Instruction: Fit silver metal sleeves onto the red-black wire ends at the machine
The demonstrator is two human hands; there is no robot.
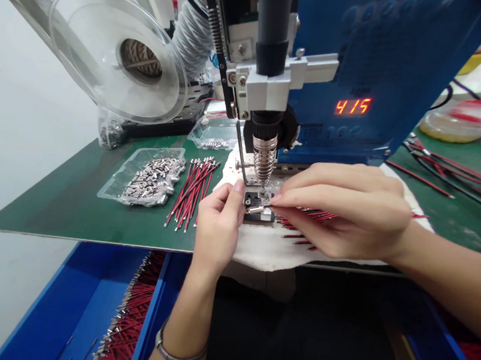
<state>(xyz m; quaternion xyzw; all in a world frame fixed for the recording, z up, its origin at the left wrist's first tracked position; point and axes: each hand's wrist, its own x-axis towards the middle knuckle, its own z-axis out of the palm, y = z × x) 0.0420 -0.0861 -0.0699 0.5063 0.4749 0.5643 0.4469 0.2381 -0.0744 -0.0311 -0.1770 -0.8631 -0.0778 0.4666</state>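
Observation:
Under the soldering machine's tip (263,173), my left hand (220,217) is closed in a pinch. Its fingertips meet the left end of a small silver metal connector (256,209), which sits at the small black fixture (265,217). From the right, my right hand (346,210) pinches a thin dark wire (268,205) with thumb and fingers, its end close to the connector. The exact contact between wire and connector is too small to make out. Beneath my right hand, several red and black wires (298,237) lie on a white cloth (268,254), partly hidden.
A clear tray of metal connectors (151,178) and a pile of red-black wires with connectors (192,190) are on the green table (77,189). The blue machine (337,54) displays 415. A wire spool (89,40) hangs left; a blue bin (69,294) stands below.

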